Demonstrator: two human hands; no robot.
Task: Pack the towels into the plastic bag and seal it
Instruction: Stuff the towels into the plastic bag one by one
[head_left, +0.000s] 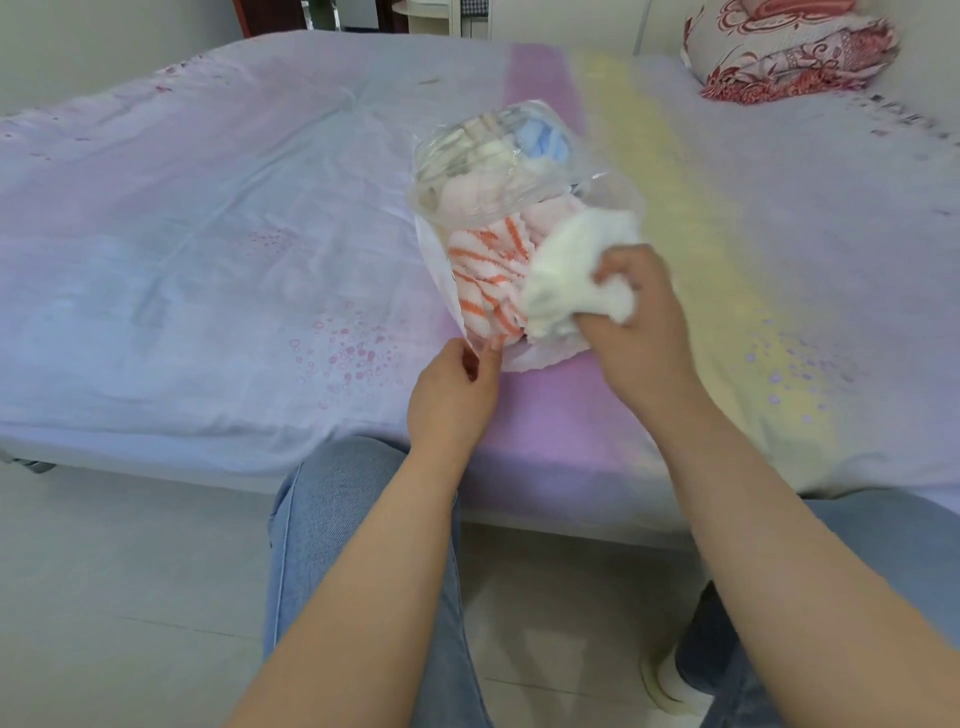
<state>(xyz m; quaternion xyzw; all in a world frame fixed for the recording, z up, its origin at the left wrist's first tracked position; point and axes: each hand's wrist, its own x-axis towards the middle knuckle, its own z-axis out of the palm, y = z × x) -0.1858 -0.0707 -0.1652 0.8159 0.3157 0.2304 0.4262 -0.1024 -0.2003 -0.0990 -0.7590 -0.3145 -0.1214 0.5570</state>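
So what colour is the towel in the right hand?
White, or near-white cream; the towel is bunched in the right hand, seen in the head view.

— Bag (613, 200)?
— Clear plastic, white at its near edge.
— Towels in it?
— One white with orange stripes (483, 270); one pale pink (550, 213); one light blue (545, 143); one cream (491, 153).
— Towel (566, 275) at the bag mouth?
— Plain white.
— Sheet (208, 234)?
— Pale lilac and blue, with a purple band, a yellow band and scattered pink and violet bubble dots.
— Pillow (789, 47)?
— White with red floral print.
— Trousers (332, 519)?
— Light blue denim.
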